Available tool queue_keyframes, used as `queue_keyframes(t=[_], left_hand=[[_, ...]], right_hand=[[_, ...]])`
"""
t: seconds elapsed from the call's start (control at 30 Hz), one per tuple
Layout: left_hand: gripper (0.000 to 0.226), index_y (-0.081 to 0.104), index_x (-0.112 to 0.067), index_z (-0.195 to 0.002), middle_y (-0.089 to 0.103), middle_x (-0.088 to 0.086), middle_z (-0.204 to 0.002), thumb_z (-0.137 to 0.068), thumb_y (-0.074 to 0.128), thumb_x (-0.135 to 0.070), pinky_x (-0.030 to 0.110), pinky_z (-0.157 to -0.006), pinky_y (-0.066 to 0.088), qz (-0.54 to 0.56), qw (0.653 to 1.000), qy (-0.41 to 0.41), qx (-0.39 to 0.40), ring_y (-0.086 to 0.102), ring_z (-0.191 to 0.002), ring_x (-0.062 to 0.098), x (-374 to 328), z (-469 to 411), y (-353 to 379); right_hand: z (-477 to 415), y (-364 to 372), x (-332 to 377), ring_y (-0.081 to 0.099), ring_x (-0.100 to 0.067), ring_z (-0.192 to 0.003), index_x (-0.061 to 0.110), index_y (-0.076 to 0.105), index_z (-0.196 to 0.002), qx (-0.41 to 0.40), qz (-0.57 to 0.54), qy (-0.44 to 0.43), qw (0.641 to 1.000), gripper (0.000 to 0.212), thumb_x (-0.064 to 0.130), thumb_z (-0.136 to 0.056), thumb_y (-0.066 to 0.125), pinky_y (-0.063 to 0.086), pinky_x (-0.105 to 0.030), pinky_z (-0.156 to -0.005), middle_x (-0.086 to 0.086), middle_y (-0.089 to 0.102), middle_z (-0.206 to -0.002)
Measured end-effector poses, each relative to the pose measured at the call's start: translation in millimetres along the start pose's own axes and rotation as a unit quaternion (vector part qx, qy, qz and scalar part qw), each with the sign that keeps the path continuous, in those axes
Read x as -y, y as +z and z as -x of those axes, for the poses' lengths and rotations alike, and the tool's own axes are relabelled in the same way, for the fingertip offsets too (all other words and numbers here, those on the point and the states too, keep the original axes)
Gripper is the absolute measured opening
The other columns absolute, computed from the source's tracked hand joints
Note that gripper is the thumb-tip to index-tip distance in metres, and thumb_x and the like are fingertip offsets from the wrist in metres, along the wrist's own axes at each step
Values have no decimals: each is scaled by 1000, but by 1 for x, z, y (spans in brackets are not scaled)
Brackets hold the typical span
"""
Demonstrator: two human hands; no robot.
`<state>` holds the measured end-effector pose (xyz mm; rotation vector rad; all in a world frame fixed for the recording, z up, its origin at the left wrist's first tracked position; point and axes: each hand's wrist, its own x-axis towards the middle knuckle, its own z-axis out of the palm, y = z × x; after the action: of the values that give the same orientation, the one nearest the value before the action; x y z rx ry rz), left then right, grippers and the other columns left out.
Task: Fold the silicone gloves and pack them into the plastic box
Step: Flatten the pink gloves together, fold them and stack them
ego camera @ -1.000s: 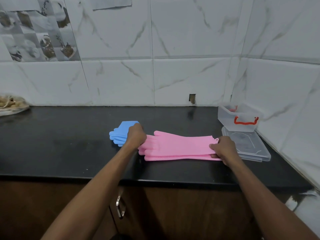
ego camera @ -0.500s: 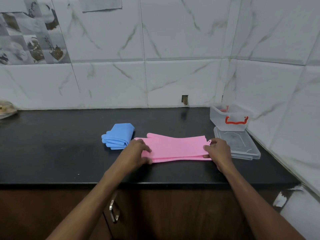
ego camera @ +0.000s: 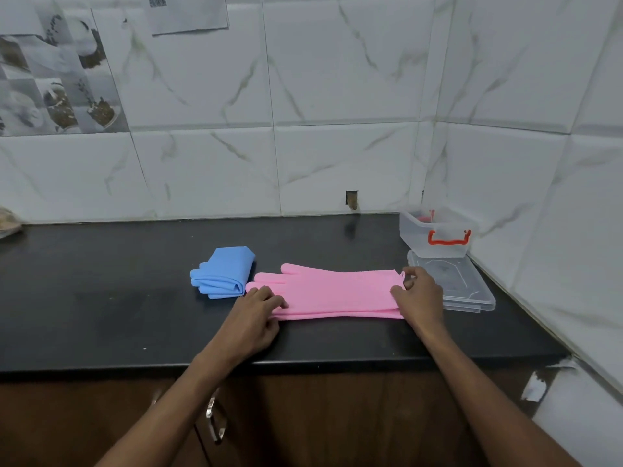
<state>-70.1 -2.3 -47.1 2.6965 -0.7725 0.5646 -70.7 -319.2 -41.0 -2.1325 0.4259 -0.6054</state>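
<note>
On the black counter, both hands' grips pinch stacked pink gloves, left hand hiding fingertips, right hand the cuff.

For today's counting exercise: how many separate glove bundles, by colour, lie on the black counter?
2: a folded blue bundle left of centre, and pink gloves stretched flat between both hands. How many gloves each stack holds cannot be told.

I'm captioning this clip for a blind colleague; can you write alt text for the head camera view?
Two bare hands hold stacked pink silicone gloves flat on a black counter, the left hand at the finger end, the right hand at the cuff. Folded blue gloves lie to the left; an open clear plastic box and its lid sit right.
</note>
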Motion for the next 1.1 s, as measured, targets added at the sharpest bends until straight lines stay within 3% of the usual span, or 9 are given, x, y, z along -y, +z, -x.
queue_keyframes(t=[0.3,0.37,0.43,0.53,0.63,0.77,0.93,1.03,1.1], left_hand=[[32,73,-23,-111,61,-3,-100,-86,63,-4,33,-80,47,41,998,8,-42,53,-92,15,-2,9,-2],[32,73,-24,-111,61,-4,-101,-87,64,-5,31,-80,46,43,998,5,-38,53,-92,14,-1,10,-2],[29,73,-24,-111,61,-5,-100,-87,66,-8,30,-81,45,54,998,1,-37,52,-92,13,-1,11,-2],[24,74,-24,-110,60,-6,-99,-88,69,-17,32,-81,48,73,997,-2,-36,52,-90,11,0,9,-2],[24,74,-23,-111,61,-6,-99,-89,68,-17,30,-80,49,73,997,-10,-32,53,-91,11,0,8,0],[24,75,-21,-111,60,-4,-98,-88,68,-14,32,-80,50,77,996,-8,-47,54,-91,14,-3,9,1],[30,75,-23,-112,59,-3,-99,-86,70,-8,34,-78,50,62,997,10,-54,54,-92,16,-1,11,-1],[33,75,-25,-108,56,-5,-107,-82,67,-7,36,-92,42,58,996,29,-68,51,-105,15,2,12,1],[25,75,-24,-100,55,-6,-115,-81,66,-10,38,-101,39,89,992,30,-82,48,-116,12,3,12,2]], right_hand=[[-2,-6,8,56,-15,-83,11,57,-122,79,39,29,996,42,15,-82,67,39,-17,-54,-8,63,-113],[-3,-11,12,59,-17,-80,10,57,-120,97,54,30,993,39,13,-82,64,44,-21,-53,-7,62,-111],[-6,-17,15,67,-27,-78,5,59,-113,100,66,51,991,31,13,-83,65,58,-33,-60,-11,63,-105],[-9,-22,16,70,-31,-83,2,58,-116,117,82,75,987,35,10,-84,69,61,-45,-77,-17,65,-105],[-3,-22,14,66,-26,-89,7,56,-119,122,99,70,985,39,13,-83,69,59,-40,-80,-13,63,-114],[9,-18,20,62,-23,-87,10,54,-111,137,203,34,969,36,23,-80,67,55,-36,-74,-10,64,-105],[27,-13,28,60,-28,-98,5,44,-126,114,278,34,953,50,23,-85,66,49,-32,-72,-15,56,-119],[29,-27,20,54,-14,-67,9,54,-94,78,253,62,962,21,29,-90,62,35,-22,-52,-10,62,-95],[28,-33,13,43,-10,-55,16,44,-70,44,236,83,967,31,31,-94,57,26,-21,-46,-4,56,-75]])
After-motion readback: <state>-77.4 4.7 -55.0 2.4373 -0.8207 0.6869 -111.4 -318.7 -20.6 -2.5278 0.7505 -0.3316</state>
